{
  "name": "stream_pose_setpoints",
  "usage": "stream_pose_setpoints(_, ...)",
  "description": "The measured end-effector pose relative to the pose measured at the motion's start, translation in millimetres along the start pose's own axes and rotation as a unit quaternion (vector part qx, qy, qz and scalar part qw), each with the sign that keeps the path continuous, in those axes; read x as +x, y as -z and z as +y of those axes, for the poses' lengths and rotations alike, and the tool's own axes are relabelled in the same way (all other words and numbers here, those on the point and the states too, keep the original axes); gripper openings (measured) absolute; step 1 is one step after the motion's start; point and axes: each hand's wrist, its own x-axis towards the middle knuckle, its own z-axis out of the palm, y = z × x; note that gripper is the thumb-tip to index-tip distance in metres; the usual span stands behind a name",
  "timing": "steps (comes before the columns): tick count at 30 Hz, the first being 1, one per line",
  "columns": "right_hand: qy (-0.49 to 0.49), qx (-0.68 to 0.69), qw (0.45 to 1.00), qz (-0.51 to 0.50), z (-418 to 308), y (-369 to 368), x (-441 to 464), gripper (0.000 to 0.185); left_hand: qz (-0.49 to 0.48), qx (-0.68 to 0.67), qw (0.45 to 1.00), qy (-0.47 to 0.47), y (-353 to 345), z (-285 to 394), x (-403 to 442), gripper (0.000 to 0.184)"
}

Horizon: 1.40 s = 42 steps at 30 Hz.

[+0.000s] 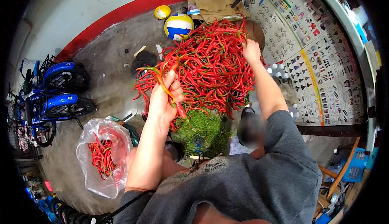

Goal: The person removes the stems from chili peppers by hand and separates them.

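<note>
A large heap of red chili peppers (214, 66) fills the middle of the view. My left hand (167, 94) is closed around several peppers at the heap's left side; one of them, orange and green (162, 83), sticks out past the thumb. At the heap's upper right edge, my right hand (251, 50) has its fingers bent down against the peppers; what they grip, if anything, is too small to tell. Below the heap lies a pile of green stems (200, 133). An open clear plastic bag (87, 143) on the floor at left holds red peppers (102, 155).
Blue bicycles (60, 100) stand at the far left. A volleyball (178, 26), a yellow bowl (162, 11) and flattened cardboard (214, 3) are behind the heap. A printed sheet (320, 66) covers a surface at right, near a blue crate (356, 165).
</note>
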Motion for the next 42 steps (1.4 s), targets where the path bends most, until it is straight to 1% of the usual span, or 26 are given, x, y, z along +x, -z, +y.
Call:
stream_pose_setpoints(1,0.002,0.009,0.999,0.039,-4,16,4,0.026,-0.012,-0.005,1.0,-0.005,-1,0,1,0.017)
stream_pose_setpoints(2,-0.039,0.041,0.998,0.042,-9,33,8,0.027,-0.022,-0.007,1.0,-0.014,-2,1,1,0.016)
stream_pose_setpoints(3,-0.044,0.06,0.996,0.057,-7,43,13,0.026,-0.026,-0.01,1.0,-0.013,-5,0,1,0.016)
stream_pose_setpoints(5,-0.105,0.058,0.993,0.017,-9,58,15,0.026,-0.001,-0.007,0.999,-0.039,-14,-1,2,0.015)
stream_pose_setpoints(7,-0.115,0.056,0.991,0.031,-5,60,16,0.026,-0.005,-0.01,0.999,-0.033,-16,-1,5,0.012)
stream_pose_setpoints(9,-0.121,0.055,0.99,0.045,-5,70,19,0.026,0.018,0.0,0.998,-0.057,-22,-2,6,0.01)
stream_pose_setpoints(10,-0.088,0.088,0.99,0.067,-6,76,17,0.026,-0.014,-0.021,0.998,-0.059,-18,-4,11,0.013)
stream_pose_setpoints(12,-0.031,0.164,0.98,0.108,-13,89,9,0.026,-0.007,-0.017,0.998,-0.061,-21,-9,12,0.013)
stream_pose_setpoints(13,-0.03,0.165,0.98,0.105,-24,103,-1,0.026,0.003,-0.013,0.998,-0.063,-23,-12,13,0.014)
stream_pose_setpoints(15,0.037,0.29,0.954,0.066,-56,133,-34,0.024,0.012,0.034,0.999,-0.035,-18,-24,22,0.018)
stream_pose_setpoints(17,0.118,0.247,0.96,0.057,-80,151,-68,0.021,-0.011,0.052,0.999,0.008,-20,-33,21,0.025)
stream_pose_setpoints(19,0.221,0.281,0.931,0.075,-98,153,-96,0.018,-0.01,0.012,0.999,0.039,-25,-42,23,0.027)
stream_pose_setpoints(20,0.231,0.291,0.928,0.04,-106,155,-111,0.018,-0.037,-0.005,0.999,0.03,-24,-43,24,0.026)
stream_pose_setpoints(21,0.24,0.301,0.923,0.007,-113,158,-126,0.018,-0.03,-0.003,0.999,0.029,-22,-42,28,0.026)
stream_pose_setpoints(23,0.25,0.355,0.899,-0.063,-123,159,-147,0.016,-0.094,-0.073,0.993,0.008,-17,-42,35,0.021)
stream_pose_setpoints(24,0.242,0.383,0.888,-0.085,-123,153,-154,0.017,-0.035,-0.058,0.998,0.007,-27,-39,27,0.02)
stream_pose_setpoints(25,0.227,0.428,0.867,-0.117,-125,148,-157,0.019,-0.047,-0.048,0.997,0.027,-22,-35,30,0.017)
stream_pose_setpoints(27,0.147,0.489,0.837,-0.195,-128,155,-159,0.021,-0.046,-0.029,0.998,0.016,-21,-34,29,0.017)
stream_pose_setpoints(31,0.112,0.474,0.844,-0.224,-129,162,-158,0.018,-0.013,-0.006,1.0,-0.002,-30,-36,22,0.017)
stream_pose_setpoints(33,0.129,0.514,0.817,-0.226,-128,158,-158,0.016,-0.04,0.004,0.999,0.006,-28,-37,22,0.016)
stream_pose_setpoints(34,0.128,0.515,0.817,-0.227,-126,156,-157,0.016,-0.04,0.004,0.999,0.006,-26,-36,23,0.016)
stream_pose_setpoints(36,0.257,0.494,0.812,-0.175,-120,151,-153,0.016,-0.069,-0.005,0.991,0.112,-20,-33,27,0.016)
stream_pose_setpoints(37,0.257,0.494,0.812,-0.177,-119,152,-152,0.016,-0.068,-0.005,0.991,0.111,-18,-32,27,0.016)
stream_pose_setpoints(39,0.336,0.43,0.814,-0.198,-118,155,-149,0.018,-0.102,-0.027,0.977,0.185,-14,-31,26,0.017)
stream_pose_setpoints(41,0.35,0.424,0.813,-0.191,-118,155,-146,0.018,-0.102,-0.017,0.979,0.175,-17,-30,24,0.018)
stream_pose_setpoints(42,0.32,0.431,0.821,-0.195,-119,155,-144,0.018,-0.083,-0.03,0.991,0.1,-18,-31,25,0.019)
